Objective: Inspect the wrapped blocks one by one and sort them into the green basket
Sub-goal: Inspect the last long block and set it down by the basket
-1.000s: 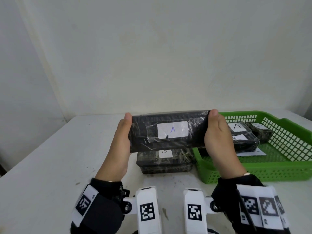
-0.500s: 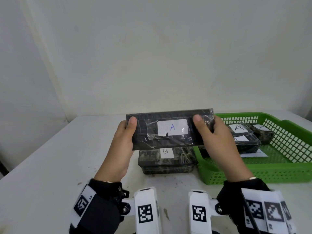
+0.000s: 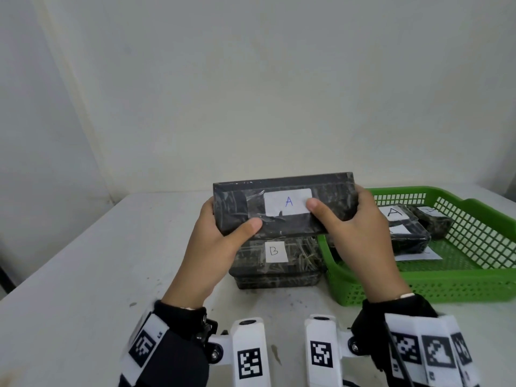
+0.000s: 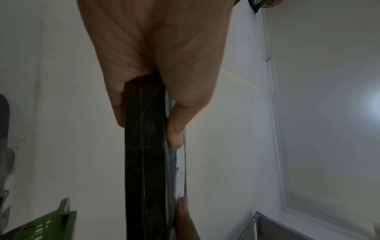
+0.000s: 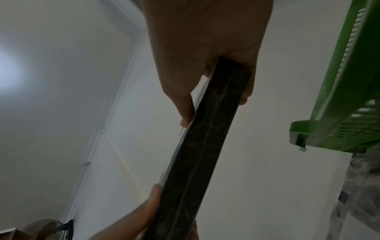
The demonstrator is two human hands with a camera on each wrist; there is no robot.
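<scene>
Held block (image 3: 284,206): long, flat, black, wrapped in clear crinkly film, white label w/ blue "A" facing the head cam. It's up in the air, level, above the table (image 3: 83,275), over the B block and just left of the green basket (image 3: 460,286).

Left hand (image 3: 215,247) grips the block's left end, thumb on the front face, fingers behind. Right hand (image 3: 360,236) grips the right end, thumb tip at the label's edge. Wrist views: thumb one side, fingers the other, narrow edge between.

B block (image 3: 276,261) lies flat on the table, touching or nearly touching the basket's left wall; can't tell which. In the basket: a wrapped block (image 3: 405,227) w/ an "A" label, a smaller one (image 3: 430,222) by the far wall, loose paper (image 3: 418,255) on the floor. Bare table left of hands; wall behind.
</scene>
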